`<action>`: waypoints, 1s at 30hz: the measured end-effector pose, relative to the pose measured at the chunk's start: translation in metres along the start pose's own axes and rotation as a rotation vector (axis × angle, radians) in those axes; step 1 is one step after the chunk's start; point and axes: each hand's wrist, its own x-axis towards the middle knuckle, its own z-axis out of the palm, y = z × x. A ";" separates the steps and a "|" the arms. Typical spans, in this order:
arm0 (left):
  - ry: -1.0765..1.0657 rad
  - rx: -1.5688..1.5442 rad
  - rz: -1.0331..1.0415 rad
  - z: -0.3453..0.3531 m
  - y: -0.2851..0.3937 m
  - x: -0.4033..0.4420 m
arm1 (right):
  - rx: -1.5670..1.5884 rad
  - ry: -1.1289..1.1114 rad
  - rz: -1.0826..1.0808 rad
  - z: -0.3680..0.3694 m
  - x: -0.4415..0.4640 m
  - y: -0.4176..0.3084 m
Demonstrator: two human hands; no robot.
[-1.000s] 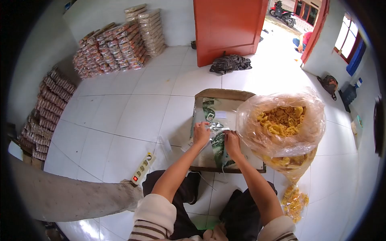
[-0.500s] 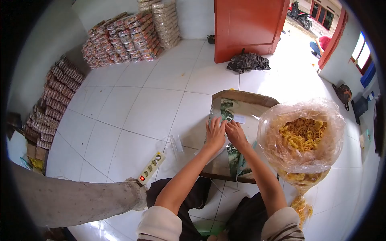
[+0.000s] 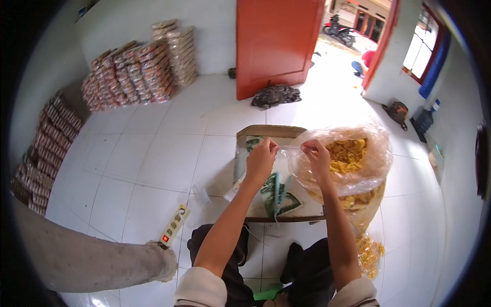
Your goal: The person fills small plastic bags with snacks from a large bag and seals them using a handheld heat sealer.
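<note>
My left hand point(image 3: 262, 158) and my right hand point(image 3: 317, 156) are raised over the low tray-like table point(image 3: 248, 212), fingers pinched. Between them stretches a thin clear plastic bag point(image 3: 290, 152), one edge in each hand. Below, a teal tool point(image 3: 277, 192) with a cord lies on the green-patterned surface. Close to my right hand, a large clear sack point(image 3: 376, 169) stands open, full of yellow curly snacks point(image 3: 348, 155).
A power strip point(image 3: 174, 225) lies on the floor beside a concrete pillar point(image 3: 97, 256). Stacked packets point(image 3: 130, 77) line the wall. A black bag point(image 3: 276, 96) sits by the red door point(image 3: 273, 46). Outside, a person point(image 3: 365, 61) crouches.
My hands have lifted from the table surface and moved apart, with clear plastic now stretched between them. The teal tool is more exposed. The camera view has shifted.
</note>
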 end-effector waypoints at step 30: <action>-0.106 0.056 0.394 -0.003 0.075 -0.038 | -0.073 -0.126 0.041 -0.078 -0.044 -0.081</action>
